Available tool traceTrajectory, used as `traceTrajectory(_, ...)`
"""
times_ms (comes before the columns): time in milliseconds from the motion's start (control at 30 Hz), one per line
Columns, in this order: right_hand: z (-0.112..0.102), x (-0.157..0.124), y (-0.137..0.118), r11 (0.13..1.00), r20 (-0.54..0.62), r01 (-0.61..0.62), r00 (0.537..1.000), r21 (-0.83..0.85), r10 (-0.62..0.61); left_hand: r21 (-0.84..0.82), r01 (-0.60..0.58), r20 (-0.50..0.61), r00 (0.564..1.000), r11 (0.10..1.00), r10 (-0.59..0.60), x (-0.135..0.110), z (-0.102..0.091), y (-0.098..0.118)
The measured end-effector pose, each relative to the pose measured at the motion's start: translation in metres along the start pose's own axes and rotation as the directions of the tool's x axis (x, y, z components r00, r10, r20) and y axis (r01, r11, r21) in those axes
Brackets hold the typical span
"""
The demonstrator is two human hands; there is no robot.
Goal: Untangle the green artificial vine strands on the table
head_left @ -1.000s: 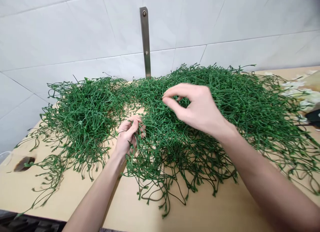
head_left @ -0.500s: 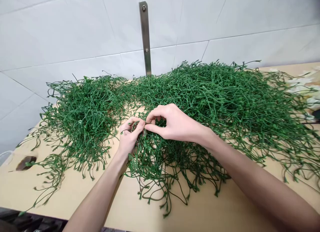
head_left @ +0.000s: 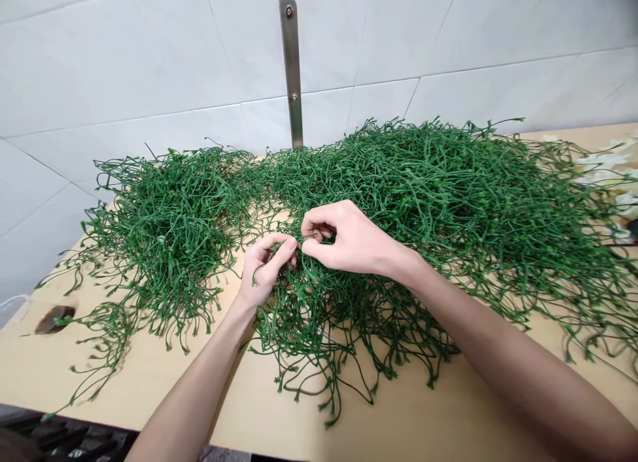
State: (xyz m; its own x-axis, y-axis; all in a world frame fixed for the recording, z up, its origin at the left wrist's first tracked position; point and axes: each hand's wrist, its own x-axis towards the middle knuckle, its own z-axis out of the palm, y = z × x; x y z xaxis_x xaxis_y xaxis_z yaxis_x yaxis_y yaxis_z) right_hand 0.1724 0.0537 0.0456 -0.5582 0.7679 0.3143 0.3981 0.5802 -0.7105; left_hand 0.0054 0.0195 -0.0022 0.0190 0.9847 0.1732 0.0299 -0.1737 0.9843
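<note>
Thin green artificial stems (head_left: 428, 176) with small budded tips lie in a tangled heap across the table. Over the near part of the heap, my left hand (head_left: 266, 266) is closed in a pinch, thumb against the fingers. A bit of green stem shows at the heel of that palm, so it seems to hold one. Just to its right, my right hand (head_left: 349, 242) is also closed, thumb and index finger together with the other fingers curled under. What lies between those fingertips is too small to make out. A narrow gap separates the two hands.
A separate clump of stems (head_left: 169, 229) lies on the left of the wooden table (head_left: 279, 415). The table has a round hole (head_left: 54, 320) near its left edge. A metal bracket (head_left: 292, 70) is fixed to the tiled wall. White artificial flowers (head_left: 605, 161) lie at far right.
My hands have drawn slightly apart; their fingertips met before. The right hand has shifted a little right and up, and the left hand a little right. The stem heap looks unchanged.
</note>
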Motion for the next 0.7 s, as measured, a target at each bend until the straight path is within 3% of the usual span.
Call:
traceTrajectory(133, 0.0041, -0.001, -0.0002, 0.998, 0.1, -0.055, 0.994, 0.029, 0.052, 0.038, -0.034, -0.042, 0.999, 0.999, 0.035, -0.0015, 0.0013, 0.0013)
traceTrajectory(300, 0.0066, -0.0003, 0.005, 0.998, 0.115, -0.053, 0.992, 0.045, 0.048, 0.045, -0.027, -0.034, 0.999, 0.999, 0.029, -0.0034, 0.0008, 0.0001)
traceTrajectory(600, 0.0087, 0.0019, 0.0077, 0.971, 0.098, -0.082, 0.993, 0.223, 0.062, -0.001, 0.064, 0.191, 0.98, 0.998, -0.062, -0.0062, -0.0002, -0.0055)
traceTrajectory(700, 0.0107, 0.0021, 0.0092, 0.907, 0.146, -0.112, 0.988, 0.407, 0.057, -0.047, 0.108, 0.251, 0.964, 0.993, -0.093, -0.0064, -0.0011, -0.0056)
